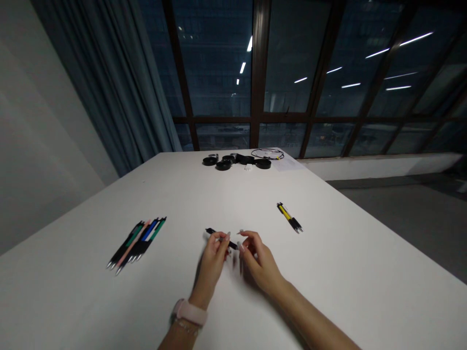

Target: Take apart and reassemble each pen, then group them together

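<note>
A black pen (232, 244) slants down to the right above the white table, between my two hands. My left hand (214, 258) is closed around its middle, thumb on top and fingers behind. My right hand (263, 266) is at the pen's lower right end, its thumb against that end and the index finger raised apart. The fingers behind the thumb are partly hidden. A small pale, silvery shape shows at the index fingertip; I cannot make out whether it is a nail or a small part.
Several pens (136, 245) with black, green, blue and pink barrels lie side by side at the left. A few pens (290, 218), one yellow, lie at the right. Black round objects (224, 165), a cable (268, 154) and paper (288, 164) sit at the table's far end.
</note>
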### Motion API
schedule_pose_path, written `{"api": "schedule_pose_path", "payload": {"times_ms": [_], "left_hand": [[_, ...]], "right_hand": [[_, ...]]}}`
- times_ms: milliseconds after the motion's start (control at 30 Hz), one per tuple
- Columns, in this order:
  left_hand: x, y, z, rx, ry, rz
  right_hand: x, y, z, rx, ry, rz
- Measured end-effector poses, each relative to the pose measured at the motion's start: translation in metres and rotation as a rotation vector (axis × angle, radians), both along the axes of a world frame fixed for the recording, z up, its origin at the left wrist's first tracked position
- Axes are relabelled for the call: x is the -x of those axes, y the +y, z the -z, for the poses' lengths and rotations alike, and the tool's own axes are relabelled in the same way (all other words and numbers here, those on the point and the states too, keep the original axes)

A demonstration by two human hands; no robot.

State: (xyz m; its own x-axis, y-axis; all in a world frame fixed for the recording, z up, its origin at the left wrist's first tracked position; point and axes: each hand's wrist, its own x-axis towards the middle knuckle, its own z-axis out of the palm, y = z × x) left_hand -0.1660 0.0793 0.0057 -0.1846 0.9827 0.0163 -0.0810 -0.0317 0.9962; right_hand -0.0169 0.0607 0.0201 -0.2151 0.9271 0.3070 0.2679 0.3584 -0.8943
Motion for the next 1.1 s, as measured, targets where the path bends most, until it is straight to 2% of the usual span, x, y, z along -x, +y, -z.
{"api": "schedule_pose_path", "payload": {"times_ms": [67, 167, 300, 467, 767, 1100], "left_hand": [[0.002, 0.001, 0.000, -0.002, 0.027, -0.023], [0.003, 0.002, 0.000, 0.001, 0.049, -0.058], [0.002, 0.002, 0.001, -0.003, 0.059, -0.064], [0.001, 0.001, 0.001, 0.005, 0.068, -0.056], [0.002, 0.001, 0.005, -0.019, 0.095, -0.045], [0.008, 0.005, 0.009, -0.053, 0.120, -0.118]], "right_hand": [[-0.004, 0.004, 0.000, -0.002, -0.113, 0.118], [-0.012, 0.011, 0.001, -0.045, -0.422, 0.261], [-0.016, 0.017, 0.002, -0.114, -0.723, 0.267], [-0.010, 0.020, 0.006, -0.182, -0.860, 0.227], [-0.010, 0.024, 0.004, -0.182, -0.915, 0.161], [-0.009, 0.009, 0.003, -0.185, -0.373, 0.026]]}}
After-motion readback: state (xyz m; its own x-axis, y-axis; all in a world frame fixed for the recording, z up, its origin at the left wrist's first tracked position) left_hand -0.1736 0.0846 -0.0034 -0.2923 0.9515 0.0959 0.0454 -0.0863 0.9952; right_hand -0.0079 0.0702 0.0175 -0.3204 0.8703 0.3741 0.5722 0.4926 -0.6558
